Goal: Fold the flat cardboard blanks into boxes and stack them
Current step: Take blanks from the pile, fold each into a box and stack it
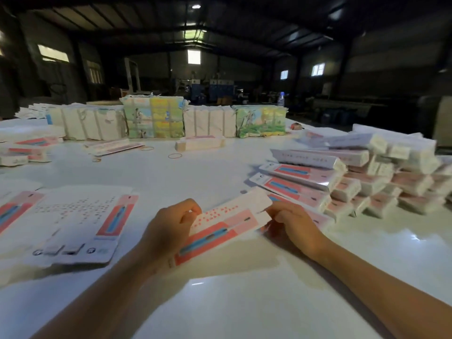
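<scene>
My left hand (168,225) and right hand (289,222) grip the box (220,227) ends; its length points toward the stack (342,182), nearer my right.

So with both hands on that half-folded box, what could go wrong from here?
1. The pink-and-white cardboard box is pinched only at its ends by the left hand and right hand; its unsupported middle might buckle.
2. The leaning stack of finished pink-and-white boxes sits close to the right hand, so a nudge could topple it.
</scene>
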{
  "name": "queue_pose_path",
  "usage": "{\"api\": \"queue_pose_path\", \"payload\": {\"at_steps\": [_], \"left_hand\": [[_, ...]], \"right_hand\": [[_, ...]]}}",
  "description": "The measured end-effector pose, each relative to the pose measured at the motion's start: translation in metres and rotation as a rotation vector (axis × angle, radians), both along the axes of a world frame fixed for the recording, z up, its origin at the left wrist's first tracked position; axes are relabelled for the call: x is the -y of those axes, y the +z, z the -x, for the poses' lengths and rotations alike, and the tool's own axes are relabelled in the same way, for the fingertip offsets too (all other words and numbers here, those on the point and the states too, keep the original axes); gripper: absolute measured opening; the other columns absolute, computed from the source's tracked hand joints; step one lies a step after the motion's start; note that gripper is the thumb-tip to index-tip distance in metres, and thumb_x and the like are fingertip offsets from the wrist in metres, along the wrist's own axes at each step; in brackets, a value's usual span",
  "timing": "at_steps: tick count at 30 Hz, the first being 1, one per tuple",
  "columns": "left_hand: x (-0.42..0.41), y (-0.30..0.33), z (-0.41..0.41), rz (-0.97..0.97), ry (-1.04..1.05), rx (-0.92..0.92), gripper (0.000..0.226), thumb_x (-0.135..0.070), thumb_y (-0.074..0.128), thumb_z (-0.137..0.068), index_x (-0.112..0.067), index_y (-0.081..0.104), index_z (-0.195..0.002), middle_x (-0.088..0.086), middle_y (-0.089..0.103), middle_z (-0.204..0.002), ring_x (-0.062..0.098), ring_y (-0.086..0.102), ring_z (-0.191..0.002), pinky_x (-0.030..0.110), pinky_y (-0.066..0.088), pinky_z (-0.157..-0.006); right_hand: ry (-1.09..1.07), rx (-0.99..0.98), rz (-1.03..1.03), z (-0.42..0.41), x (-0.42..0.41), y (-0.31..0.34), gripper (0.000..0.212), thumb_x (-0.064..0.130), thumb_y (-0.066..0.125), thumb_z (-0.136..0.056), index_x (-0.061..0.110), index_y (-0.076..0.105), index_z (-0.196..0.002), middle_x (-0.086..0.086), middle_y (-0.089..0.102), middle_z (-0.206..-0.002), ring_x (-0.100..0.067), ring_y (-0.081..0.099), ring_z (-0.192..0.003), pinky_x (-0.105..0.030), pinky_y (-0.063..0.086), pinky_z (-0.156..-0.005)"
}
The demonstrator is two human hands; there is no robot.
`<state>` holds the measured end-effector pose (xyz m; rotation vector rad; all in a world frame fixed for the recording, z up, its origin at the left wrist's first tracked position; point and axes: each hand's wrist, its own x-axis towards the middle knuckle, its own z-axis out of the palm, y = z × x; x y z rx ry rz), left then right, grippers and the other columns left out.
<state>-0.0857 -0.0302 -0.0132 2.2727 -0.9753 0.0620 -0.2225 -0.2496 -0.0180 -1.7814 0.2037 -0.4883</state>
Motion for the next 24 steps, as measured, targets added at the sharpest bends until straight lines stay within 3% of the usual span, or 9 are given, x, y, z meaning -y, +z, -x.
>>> {"api": "queue_pose_path", "payload": {"at_steps": [2,3,6,10,13,16,18,20,24], "left_hand": [[-0.002,-0.002,0.001,-0.023,-0.022,0.033,0.026,-0.045,0.033,-0.097,-0.027,0.05,-0.087,-0.015,0.063,-0.088,0.008,0.067,-0.067,0.021,0.057,-0.062],[-0.001,-0.002,0.002,-0.02,-0.036,0.04,0.031,-0.05,0.03,-0.095,-0.027,0.049,-0.086,-0.014,0.063,-0.09,0.01,0.067,-0.068,0.024,0.057,-0.064],[0.003,-0.002,0.009,0.0,-0.063,0.098,0.039,-0.049,0.02,-0.084,-0.025,0.05,-0.089,-0.005,0.066,-0.098,0.015,0.066,-0.076,0.034,0.057,-0.071],[0.006,0.002,0.016,-0.039,-0.062,0.173,0.032,-0.051,0.026,-0.088,-0.033,0.051,-0.097,-0.005,0.066,-0.107,0.011,0.063,-0.082,0.028,0.054,-0.073],[0.009,0.002,0.026,-0.171,-0.093,0.393,0.078,-0.078,0.032,-0.069,-0.033,0.044,-0.131,-0.014,0.053,-0.128,0.005,0.052,-0.102,0.022,0.045,-0.083],[0.019,0.002,0.044,-0.317,-0.116,0.529,0.109,-0.094,0.034,-0.053,-0.032,0.021,-0.142,-0.015,0.042,-0.133,0.007,0.044,-0.112,0.024,0.034,-0.088],[0.021,0.005,0.049,-0.291,-0.088,0.574,0.104,-0.09,0.046,-0.056,-0.03,0.026,-0.139,-0.013,0.048,-0.124,0.008,0.049,-0.106,0.022,0.038,-0.081],[0.019,0.012,0.051,-0.212,-0.091,0.662,0.097,-0.085,0.06,-0.05,-0.023,0.049,-0.125,-0.011,0.061,-0.102,0.008,0.059,-0.083,0.021,0.045,-0.064],[0.018,0.014,0.05,-0.144,-0.112,0.824,0.093,-0.084,0.067,-0.032,-0.02,0.067,-0.099,-0.01,0.065,-0.076,0.005,0.058,-0.056,0.017,0.042,-0.044]], "right_hand": [[0.138,0.025,-0.408,0.002,-0.002,0.006,0.031,0.002,0.035,-0.077,-0.005,0.064,-0.086,-0.024,0.059,-0.07,-0.029,0.057,-0.053,-0.028,0.046,-0.046],[0.169,0.023,-0.479,0.003,-0.004,0.008,0.03,0.011,0.04,-0.077,-0.004,0.064,-0.085,-0.024,0.06,-0.066,-0.03,0.058,-0.049,-0.027,0.046,-0.042],[0.201,-0.023,-0.388,0.005,-0.007,0.008,0.028,0.017,0.053,-0.081,-0.007,0.064,-0.091,-0.024,0.064,-0.068,-0.025,0.057,-0.042,-0.025,0.044,-0.036],[0.17,-0.052,-0.33,0.005,-0.006,0.004,0.018,-0.004,0.045,-0.09,-0.01,0.06,-0.097,-0.028,0.064,-0.073,-0.023,0.054,-0.038,-0.023,0.04,-0.032],[0.186,-0.067,-0.299,0.004,-0.009,0.001,0.02,-0.005,0.043,-0.093,-0.006,0.063,-0.097,-0.028,0.065,-0.071,-0.027,0.059,-0.042,-0.024,0.045,-0.034],[0.218,-0.07,-0.293,0.005,-0.014,0.002,0.019,0.001,0.048,-0.091,-0.002,0.063,-0.102,-0.029,0.068,-0.08,-0.031,0.064,-0.05,-0.026,0.05,-0.038],[0.241,-0.084,-0.319,0.006,-0.016,0.005,0.023,0.008,0.055,-0.083,-0.001,0.064,-0.103,-0.028,0.069,-0.084,-0.033,0.066,-0.054,-0.028,0.052,-0.04],[0.229,-0.122,-0.345,0.007,-0.016,0.009,0.026,0.008,0.059,-0.077,0.001,0.066,-0.102,-0.03,0.068,-0.089,-0.033,0.065,-0.054,-0.029,0.053,-0.041],[0.181,-0.155,-0.202,0.009,-0.017,0.015,0.019,-0.003,0.055,-0.089,0.0,0.066,-0.103,-0.023,0.071,-0.081,-0.025,0.064,-0.048,-0.024,0.05,-0.039]]}}
